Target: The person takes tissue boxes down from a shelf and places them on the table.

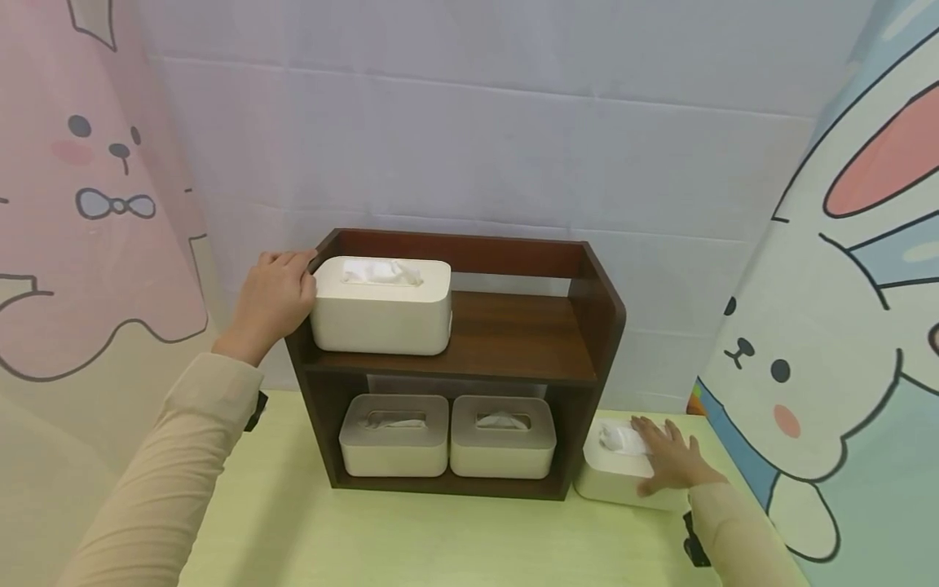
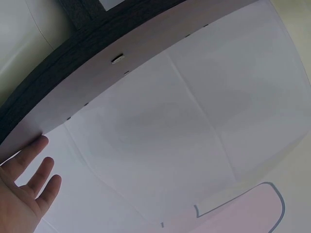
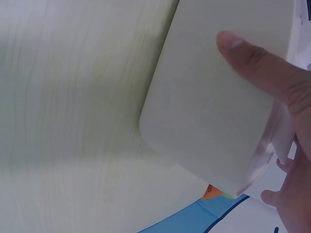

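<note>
My left hand [image 1: 275,300] rests at the upper left side panel of a dark brown two-tier shelf [image 1: 524,326], fingers touching its outer side; its thumb is mostly hidden. Beside that hand, a cream tissue box [image 1: 381,322] stands on the upper tier. Right of the shelf, my right hand [image 1: 673,456] grips another cream tissue box [image 1: 619,481] on the table. Its thumb [image 3: 250,58] lies on the box's front face, with the other fingers spread over the top past a white tissue. The right wrist view shows the box's lower edge close to the table.
Two tissue boxes with greyer lids, a left one [image 1: 394,444] and a right one [image 1: 502,444], stand side by side on the lower tier. The pale yellow-green table [image 1: 411,538] carries the shelf. Cartoon-printed cloths [image 1: 807,367] hang left and right, with a plain pale cloth [image 1: 469,147] behind.
</note>
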A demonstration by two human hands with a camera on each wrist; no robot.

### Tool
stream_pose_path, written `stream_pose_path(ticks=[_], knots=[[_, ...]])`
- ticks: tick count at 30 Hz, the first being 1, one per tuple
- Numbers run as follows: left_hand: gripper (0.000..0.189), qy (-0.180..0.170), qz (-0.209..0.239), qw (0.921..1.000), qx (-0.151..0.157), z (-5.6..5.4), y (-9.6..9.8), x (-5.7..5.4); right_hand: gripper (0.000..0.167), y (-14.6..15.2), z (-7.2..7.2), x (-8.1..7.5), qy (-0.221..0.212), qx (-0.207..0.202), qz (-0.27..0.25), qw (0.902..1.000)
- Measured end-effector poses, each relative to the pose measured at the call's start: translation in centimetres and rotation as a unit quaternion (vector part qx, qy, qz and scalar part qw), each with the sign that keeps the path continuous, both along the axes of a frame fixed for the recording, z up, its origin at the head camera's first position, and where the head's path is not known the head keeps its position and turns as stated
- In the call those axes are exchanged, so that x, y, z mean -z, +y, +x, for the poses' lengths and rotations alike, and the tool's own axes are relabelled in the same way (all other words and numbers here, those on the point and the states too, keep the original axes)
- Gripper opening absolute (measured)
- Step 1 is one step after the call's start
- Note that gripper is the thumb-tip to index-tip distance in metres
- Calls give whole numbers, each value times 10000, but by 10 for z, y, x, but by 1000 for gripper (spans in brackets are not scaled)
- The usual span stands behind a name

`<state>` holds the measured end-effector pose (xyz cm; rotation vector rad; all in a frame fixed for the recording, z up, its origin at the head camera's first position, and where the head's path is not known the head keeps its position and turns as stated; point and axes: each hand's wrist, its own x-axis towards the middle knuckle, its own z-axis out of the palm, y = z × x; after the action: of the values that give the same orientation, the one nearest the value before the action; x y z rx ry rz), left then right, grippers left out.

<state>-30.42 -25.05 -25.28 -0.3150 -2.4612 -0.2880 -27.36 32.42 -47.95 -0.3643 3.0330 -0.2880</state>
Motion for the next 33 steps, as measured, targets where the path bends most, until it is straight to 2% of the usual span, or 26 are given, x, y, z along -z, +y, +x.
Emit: stream_pose_path(ticks=[5, 12, 19, 26, 33], knots=[[43, -27, 29, 10000, -27, 1, 0, 0, 116, -4, 2, -4, -82, 97, 94, 9999], [43, -58, 15, 10000, -24, 2, 0, 0, 118, -4, 4, -11, 56, -19, 210, 9998], [43, -109, 9, 9999, -27, 3, 0, -2, 106, -5, 11, -31, 270, -206, 304, 9990], [44, -129, 50, 9999, -13, 4, 0, -2, 86, -13, 22, -55, 848, -465, 530, 9939], [44, -146, 71, 9999, -5, 5, 0, -3, 70, -23, 33, -75, 1729, -817, 934, 9771]])
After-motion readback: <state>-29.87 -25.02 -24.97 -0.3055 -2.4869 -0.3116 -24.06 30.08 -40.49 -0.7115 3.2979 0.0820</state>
